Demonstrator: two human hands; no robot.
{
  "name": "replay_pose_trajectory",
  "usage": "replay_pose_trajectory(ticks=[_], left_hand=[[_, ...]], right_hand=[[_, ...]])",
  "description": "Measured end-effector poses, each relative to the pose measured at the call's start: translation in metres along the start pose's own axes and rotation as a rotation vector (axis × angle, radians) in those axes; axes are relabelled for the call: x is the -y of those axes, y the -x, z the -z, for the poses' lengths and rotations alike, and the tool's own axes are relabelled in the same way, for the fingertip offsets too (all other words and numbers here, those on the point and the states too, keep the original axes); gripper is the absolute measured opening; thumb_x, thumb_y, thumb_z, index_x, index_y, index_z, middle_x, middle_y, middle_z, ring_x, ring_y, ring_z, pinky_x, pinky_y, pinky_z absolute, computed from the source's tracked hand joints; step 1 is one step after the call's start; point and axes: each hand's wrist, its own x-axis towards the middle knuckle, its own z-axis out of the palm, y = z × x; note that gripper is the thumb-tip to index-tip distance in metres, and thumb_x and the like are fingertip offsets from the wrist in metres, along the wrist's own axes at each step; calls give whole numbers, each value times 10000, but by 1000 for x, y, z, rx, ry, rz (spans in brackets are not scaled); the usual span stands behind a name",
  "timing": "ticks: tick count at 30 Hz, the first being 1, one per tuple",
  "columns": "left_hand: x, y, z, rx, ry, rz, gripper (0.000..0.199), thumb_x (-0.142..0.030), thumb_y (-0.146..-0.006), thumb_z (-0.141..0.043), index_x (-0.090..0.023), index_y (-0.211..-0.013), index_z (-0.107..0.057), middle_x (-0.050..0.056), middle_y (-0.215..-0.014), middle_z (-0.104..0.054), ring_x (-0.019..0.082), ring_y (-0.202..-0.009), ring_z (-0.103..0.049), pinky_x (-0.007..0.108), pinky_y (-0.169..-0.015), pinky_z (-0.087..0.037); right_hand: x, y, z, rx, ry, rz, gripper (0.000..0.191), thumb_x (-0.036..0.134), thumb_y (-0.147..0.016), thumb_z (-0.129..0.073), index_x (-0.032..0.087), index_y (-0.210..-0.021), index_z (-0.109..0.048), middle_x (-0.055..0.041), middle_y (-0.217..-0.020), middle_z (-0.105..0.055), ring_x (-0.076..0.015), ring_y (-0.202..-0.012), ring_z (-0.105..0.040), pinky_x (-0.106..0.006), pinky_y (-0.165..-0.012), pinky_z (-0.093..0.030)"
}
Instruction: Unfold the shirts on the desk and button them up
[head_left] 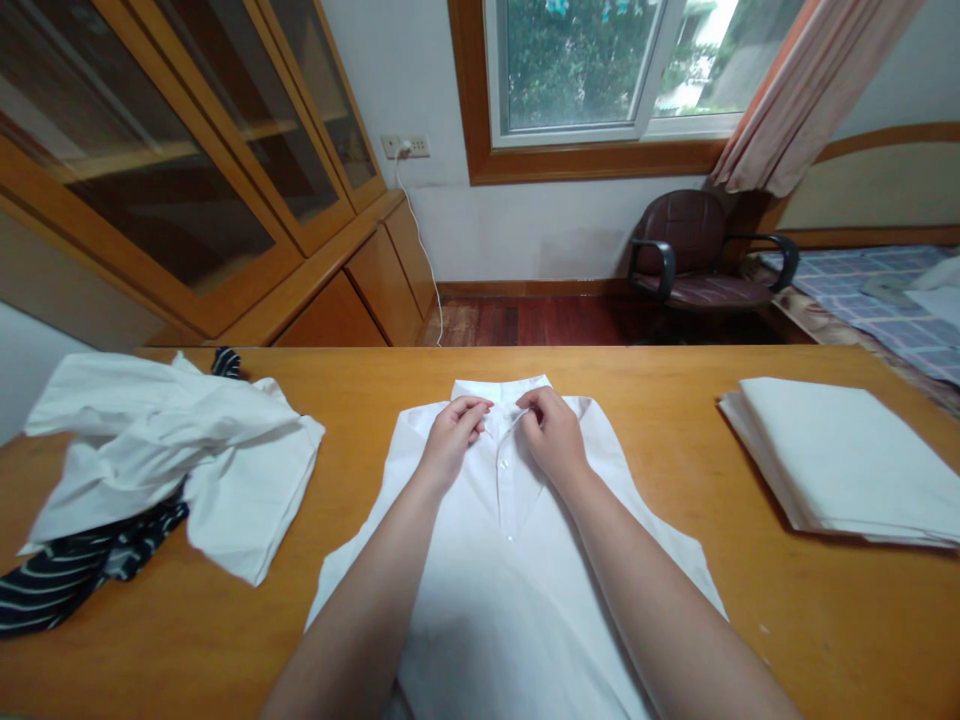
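Observation:
A white button-up shirt [465,560] lies face up on the wooden table, its collar at the far edge and its lower part toward me. My left hand [456,432] pinches the left side of the front opening just below the collar. On the other side of the opening, my right hand [551,430] is closed on the fabric edge near the collar. A small gap separates the two hands, and the collar's inside shows between them. Below them the button placket runs down the middle with small white buttons. My forearms cover parts of both sides of the shirt.
On the left of the table [660,400] lie a crumpled white garment [247,440] and a black striped cloth [90,565]. A folded white stack of cloth [847,450] rests at the right. Beyond are a glass-door cabinet [300,240], an office chair [690,250] and a bed [885,290].

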Motion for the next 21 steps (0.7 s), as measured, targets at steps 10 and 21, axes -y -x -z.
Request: replay_pose_trajectory(ticks=[10, 21], left_hand=[[4, -2, 1, -12, -36, -11, 251, -365, -716, -757, -159, -857, -729, 24, -796, -623, 63, -584, -472, 169, -464, -267], [5, -1, -1, -26, -161, -48, 233, -378, -742, -718, -170, -846, -727, 31, -795, -645, 88, -612, -523, 175, -515, -380]], right_hand=[[-9, -1, -2, 38, 66, 17, 240, 67, -770, -482, 223, -643, -612, -44, -811, -592, -223, -849, -543, -363, -821, -436], [-13, -2, -6, 8, 70, -52, 199, 89, -822, -409, 240, -757, -521, -59, -890, -549, -232, -881, -547, -365, -839, -462]])
